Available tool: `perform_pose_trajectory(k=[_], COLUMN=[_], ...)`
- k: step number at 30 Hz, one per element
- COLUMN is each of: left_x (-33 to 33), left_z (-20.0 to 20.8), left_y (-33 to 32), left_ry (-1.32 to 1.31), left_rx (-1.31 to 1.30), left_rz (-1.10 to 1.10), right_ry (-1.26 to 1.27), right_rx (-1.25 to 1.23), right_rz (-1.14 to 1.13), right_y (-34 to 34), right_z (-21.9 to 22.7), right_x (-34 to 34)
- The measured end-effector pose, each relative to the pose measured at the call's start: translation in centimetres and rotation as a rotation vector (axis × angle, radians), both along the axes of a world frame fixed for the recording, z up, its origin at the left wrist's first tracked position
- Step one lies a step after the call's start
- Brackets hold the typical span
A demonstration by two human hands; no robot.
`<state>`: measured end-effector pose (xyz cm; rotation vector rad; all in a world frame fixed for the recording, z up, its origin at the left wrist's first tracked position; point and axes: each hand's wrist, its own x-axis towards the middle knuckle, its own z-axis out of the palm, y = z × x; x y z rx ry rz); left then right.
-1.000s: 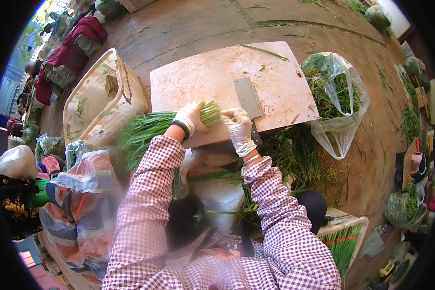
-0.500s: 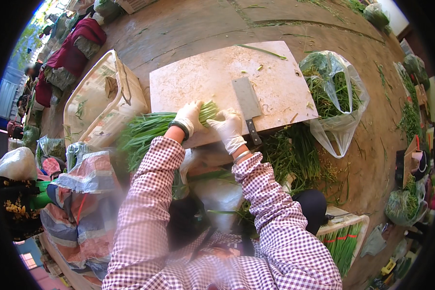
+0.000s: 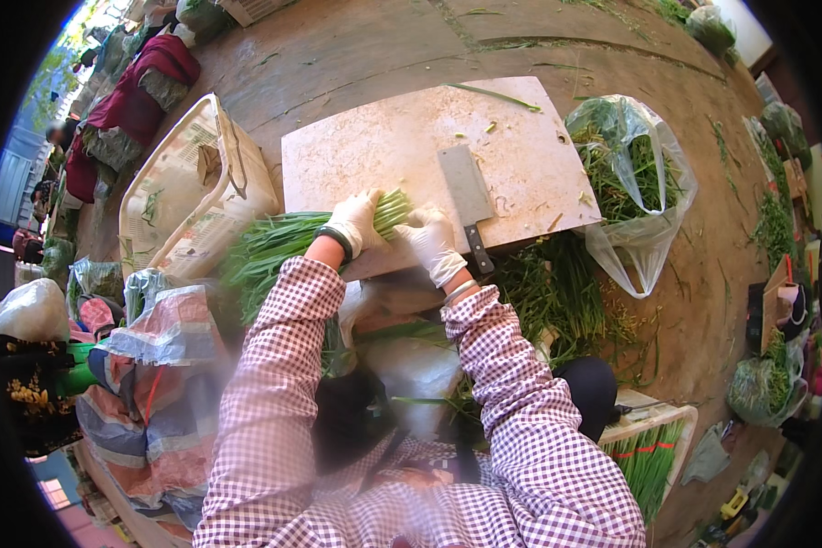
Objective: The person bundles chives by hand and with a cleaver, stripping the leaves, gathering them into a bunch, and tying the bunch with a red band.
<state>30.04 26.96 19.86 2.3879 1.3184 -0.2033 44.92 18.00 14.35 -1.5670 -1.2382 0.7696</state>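
A bunch of garlic chives lies over the front left edge of a pale cutting board. My left hand, in a white glove, is wrapped round the bunch close to its pale stem ends. Also gloved, my right hand pinches at those stem ends from the right; its fingertips are partly hidden against the stalks. To the right of that hand lies a cleaver, its blade flat on the board and its dark handle at the front edge, touched by neither hand.
Left of the board stands a white plastic crate. A clear bag of green trimmings sits at its right. Loose greens lie below the board, and a crate of banded chives stands at lower right. A striped woven sack is at my left.
My right hand has shifted slightly at the stem ends, and its wrist has tilted a little to the right. My left hand keeps its grip on the bunch.
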Motion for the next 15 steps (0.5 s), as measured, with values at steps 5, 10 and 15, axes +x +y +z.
perform_pose_trajectory(k=[5, 10, 15], left_x=[-0.7, -0.4, -0.3], left_z=[-0.3, -0.2, -0.5], left_y=[0.2, 0.2, -0.1], left_ry=[-0.024, -0.028, 0.065], left_rx=[0.037, 0.036, 0.071], left_rz=[-0.045, -0.063, -0.011], right_ry=[0.087, 0.190, 0.112], right_rx=[-0.106, -0.120, -0.089], right_rz=[0.023, -0.015, -0.006], right_y=[0.0, 0.2, -0.9], right_z=[-0.4, -2.7, 0.7], right_x=[0.4, 0.8, 2.3])
